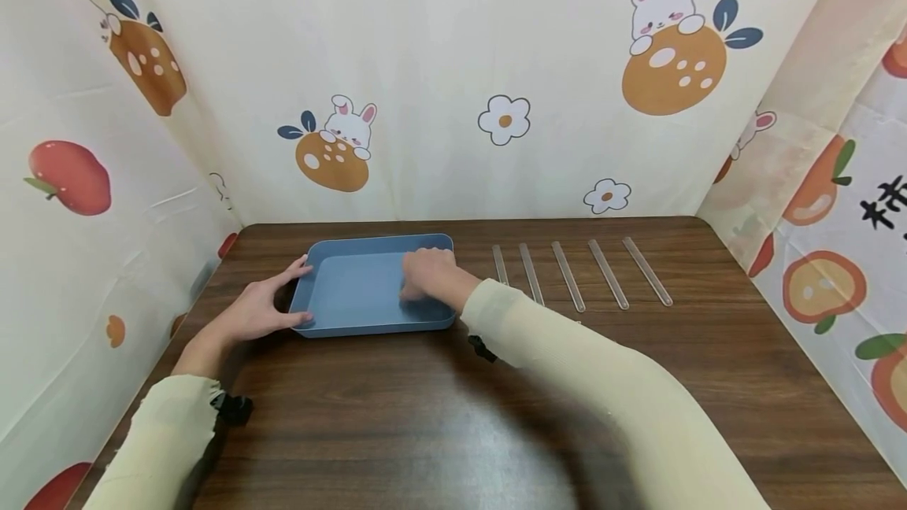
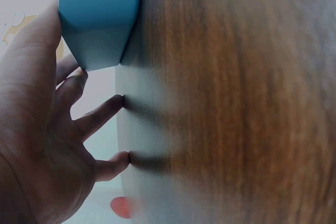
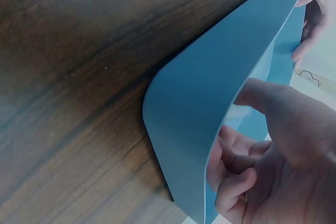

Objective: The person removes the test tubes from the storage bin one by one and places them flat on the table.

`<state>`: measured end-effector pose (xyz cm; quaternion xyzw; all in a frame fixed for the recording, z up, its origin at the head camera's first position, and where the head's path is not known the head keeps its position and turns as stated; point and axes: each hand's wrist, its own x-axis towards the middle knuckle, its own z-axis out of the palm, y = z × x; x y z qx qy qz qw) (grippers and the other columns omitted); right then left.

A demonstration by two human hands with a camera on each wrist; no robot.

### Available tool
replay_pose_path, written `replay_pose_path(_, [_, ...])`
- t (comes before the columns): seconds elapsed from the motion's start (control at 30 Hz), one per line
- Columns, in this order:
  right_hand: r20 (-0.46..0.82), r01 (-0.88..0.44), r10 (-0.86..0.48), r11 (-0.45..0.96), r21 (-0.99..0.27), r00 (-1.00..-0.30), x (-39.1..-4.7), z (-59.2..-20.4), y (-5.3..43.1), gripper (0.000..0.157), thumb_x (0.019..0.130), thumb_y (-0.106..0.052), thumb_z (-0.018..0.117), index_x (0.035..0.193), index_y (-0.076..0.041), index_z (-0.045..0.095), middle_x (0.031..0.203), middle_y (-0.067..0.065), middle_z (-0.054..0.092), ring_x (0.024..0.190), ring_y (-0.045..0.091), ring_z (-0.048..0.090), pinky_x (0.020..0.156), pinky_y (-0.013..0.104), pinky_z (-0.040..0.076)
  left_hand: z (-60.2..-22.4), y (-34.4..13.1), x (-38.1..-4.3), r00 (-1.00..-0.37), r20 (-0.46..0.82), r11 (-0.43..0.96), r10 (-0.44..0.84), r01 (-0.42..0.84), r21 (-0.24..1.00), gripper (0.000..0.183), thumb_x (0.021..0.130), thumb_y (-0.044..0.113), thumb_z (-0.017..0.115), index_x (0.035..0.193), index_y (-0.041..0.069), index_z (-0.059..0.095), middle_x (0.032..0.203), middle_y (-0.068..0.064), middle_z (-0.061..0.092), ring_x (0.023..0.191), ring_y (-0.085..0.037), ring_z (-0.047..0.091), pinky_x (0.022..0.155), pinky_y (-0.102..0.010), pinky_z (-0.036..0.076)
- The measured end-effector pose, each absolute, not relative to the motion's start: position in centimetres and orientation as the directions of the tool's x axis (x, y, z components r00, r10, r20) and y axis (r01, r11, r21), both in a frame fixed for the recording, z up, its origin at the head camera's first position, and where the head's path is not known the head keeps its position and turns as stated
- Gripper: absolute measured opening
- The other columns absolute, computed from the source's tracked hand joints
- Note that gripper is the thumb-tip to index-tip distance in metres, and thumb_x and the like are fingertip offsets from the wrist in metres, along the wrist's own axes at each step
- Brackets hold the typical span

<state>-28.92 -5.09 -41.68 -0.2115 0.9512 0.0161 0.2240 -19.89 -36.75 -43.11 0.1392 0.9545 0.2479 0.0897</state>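
Observation:
A shallow blue rectangular tray [image 1: 357,329] lies near the back of the wooden table. My left hand [image 1: 257,309] is spread along the tray's left end, with thumb and forefinger at its two corners. In the left wrist view, the other fingers of that hand [image 2: 52,124] reach down beside the tray wall [image 2: 100,19], two tips at the tabletop. My right hand [image 1: 430,272] dips into the tray's right part, over the rim. Its fingers [image 3: 239,182] bend inside the wall, the thumb apart from them. I cannot tell whether it holds anything there.
Right of the tray, several clear, slender tubes [image 1: 608,274] with rounded near ends lie in a row; the right sleeve [image 1: 567,337] overlaps some lower ends. Printed curtains [image 1: 453,85] stand behind the table and at both sides. Brown tabletop [image 1: 368,415] stretches in front.

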Motion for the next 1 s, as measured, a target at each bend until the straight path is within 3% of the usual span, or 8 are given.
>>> replay_pose_path(0.1, [-0.439, -0.446, -0.430, 0.892, -0.072, -0.789, -30.3, -43.5, -5.5, 0.034, 0.105, -0.044, 0.067, 0.080, -0.022, 0.061, 0.073, -0.004, 0.064, 0.069, 0.014, 0.066, 0.070, 0.037, 0.060, -43.1, -36.8, -19.9, -0.945, -0.101, 0.839, 0.310, 0.222, 0.496, 0.094, 0.100, 0.039, 0.084, 0.175, 0.007, 0.038, 0.190, -0.019, 0.022, 0.163, -0.062, 0.037, 0.123, -0.085, 0.038])
replay_pose_path(0.2, [-0.419, -0.490, -0.466, 0.870, -0.057, -0.779, -30.9, -44.3, -5.7, 0.034, 0.104, -0.043, 0.066, 0.079, -0.022, 0.058, 0.075, -0.004, 0.063, 0.069, 0.014, 0.065, 0.060, 0.032, 0.056, -43.2, -36.8, -19.9, -0.945, -0.102, 0.840, 0.310, 0.222, 0.495, 0.094, 0.100, 0.040, 0.084, 0.175, 0.007, 0.038, 0.190, -0.019, 0.022, 0.163, -0.062, 0.038, 0.123, -0.085, 0.038])
replay_pose_path(0.47, [-0.406, -0.539, -0.508, 0.841, -0.044, -0.760, -31.2, -44.4, -5.7, 0.030, 0.103, -0.051, 0.074, 0.097, -0.023, 0.067, 0.092, -0.003, 0.070, 0.080, 0.016, 0.067, 0.067, 0.035, 0.054, -43.2, -36.7, -19.9, -0.947, -0.104, 0.843, 0.304, 0.217, 0.493, 0.095, 0.100, 0.040, 0.084, 0.175, 0.008, 0.038, 0.190, -0.018, 0.022, 0.163, -0.062, 0.038, 0.123, -0.085, 0.039])
replay_pose_path(0.77, [-0.436, -0.581, -0.558, 0.808, -0.093, -0.706, -28.8, -40.7, -5.5, 0.026, 0.106, -0.047, 0.077, 0.107, -0.023, 0.068, 0.091, -0.005, 0.070, 0.078, 0.014, 0.067, 0.070, 0.034, 0.051, -43.2, -36.9, -19.9, -0.946, -0.104, 0.840, 0.306, 0.217, 0.497, 0.094, 0.100, 0.040, 0.084, 0.175, 0.008, 0.038, 0.190, -0.019, 0.022, 0.163, -0.062, 0.037, 0.123, -0.085, 0.038])
replay_pose_path(1.0, [-0.409, -0.607, -0.580, 0.791, -0.075, -0.705, -29.9, -42.2, -5.8, 0.030, 0.103, -0.056, 0.079, 0.112, -0.029, 0.067, 0.090, -0.009, 0.067, 0.075, 0.013, 0.064, 0.066, 0.035, 0.049, -43.1, -36.9, -19.8, -0.945, -0.106, 0.838, 0.310, 0.219, 0.500, 0.094, 0.101, 0.040, 0.084, 0.176, 0.008, 0.037, 0.190, -0.018, 0.021, 0.164, -0.062, 0.036, 0.124, -0.084, 0.038])
